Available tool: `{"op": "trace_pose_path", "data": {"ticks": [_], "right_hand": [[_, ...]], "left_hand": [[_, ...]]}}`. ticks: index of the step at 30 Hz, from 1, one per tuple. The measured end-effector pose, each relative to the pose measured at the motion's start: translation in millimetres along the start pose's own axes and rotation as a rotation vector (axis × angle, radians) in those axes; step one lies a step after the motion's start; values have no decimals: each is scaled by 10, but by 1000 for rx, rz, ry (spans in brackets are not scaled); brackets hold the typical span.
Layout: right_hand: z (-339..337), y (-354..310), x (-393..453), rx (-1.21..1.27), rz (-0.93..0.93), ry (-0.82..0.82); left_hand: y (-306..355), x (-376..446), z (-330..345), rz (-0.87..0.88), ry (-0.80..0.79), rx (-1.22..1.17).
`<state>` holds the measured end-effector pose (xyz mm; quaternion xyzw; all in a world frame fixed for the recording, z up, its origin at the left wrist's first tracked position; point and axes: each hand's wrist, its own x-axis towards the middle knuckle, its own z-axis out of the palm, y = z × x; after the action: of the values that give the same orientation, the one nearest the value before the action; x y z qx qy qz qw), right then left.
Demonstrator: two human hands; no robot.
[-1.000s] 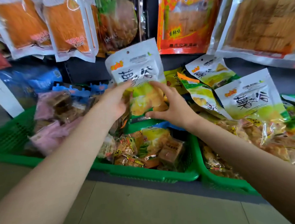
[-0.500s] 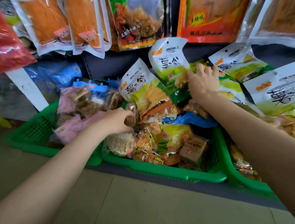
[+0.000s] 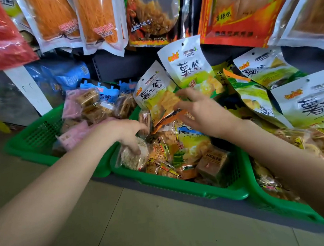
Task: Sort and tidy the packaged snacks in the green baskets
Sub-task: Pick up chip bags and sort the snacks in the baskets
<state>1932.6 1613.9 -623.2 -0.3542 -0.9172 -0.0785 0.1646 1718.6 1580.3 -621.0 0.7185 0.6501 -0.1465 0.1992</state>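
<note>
A: Left hand (image 3: 124,132) first. Grip?

B: Fingers curled down into the middle green basket (image 3: 179,187), tips on a clear pack of pale crackers (image 3: 133,157) at the basket's left end. Thumb side sits against a small pink-wrapped bar (image 3: 144,120). Looks like it holds the cracker pack, fingers hooked over its top edge.

A: Right hand (image 3: 203,111)?

B: Fingers spread and loose, nothing pinched. Fingertips touch the lower part of a white-and-green pouch (image 3: 156,97). Blurred, so exact contact is hard to tell.

A: Pouch orientation?

B: Long axis roughly upright, top tilted left and back, hang-hole end up. A second white-and-green pouch (image 3: 188,66) stands just behind it, also upright, leaning slightly left, printed face to the camera.

A: Under the right hand?

B: An orange sachet (image 3: 168,118) lying diagonal, pointing up to the right, on mixed small packs in the middle basket.

A: Further out?

B: Left green basket (image 3: 28,139) holds pink and brown wrapped blocks (image 3: 86,107). Right green basket (image 3: 272,207) runs under the right forearm, with more white-and-green pouches (image 3: 309,105) leaning over it. Big orange snack bags (image 3: 97,21) hang above. Tiled floor (image 3: 143,226) in front.
</note>
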Motion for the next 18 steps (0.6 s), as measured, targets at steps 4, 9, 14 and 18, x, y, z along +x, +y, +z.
{"op": "trace_pose_path", "data": {"ticks": [4,9,14,18], "right_hand": [[107,-263,-110,542,102,-403],[5,-116,-157,640,215,-606],[-68,35,-315,230,186,-949],[-32,59,-377,502,246,-752]], "left_hand": [[-66,-130,-170,121,41,-327],[-134,-126,-175,134,107,-458],[-191,-98,-130,146,149,-621],[-42,-125,-124,213,217,-856]]}}
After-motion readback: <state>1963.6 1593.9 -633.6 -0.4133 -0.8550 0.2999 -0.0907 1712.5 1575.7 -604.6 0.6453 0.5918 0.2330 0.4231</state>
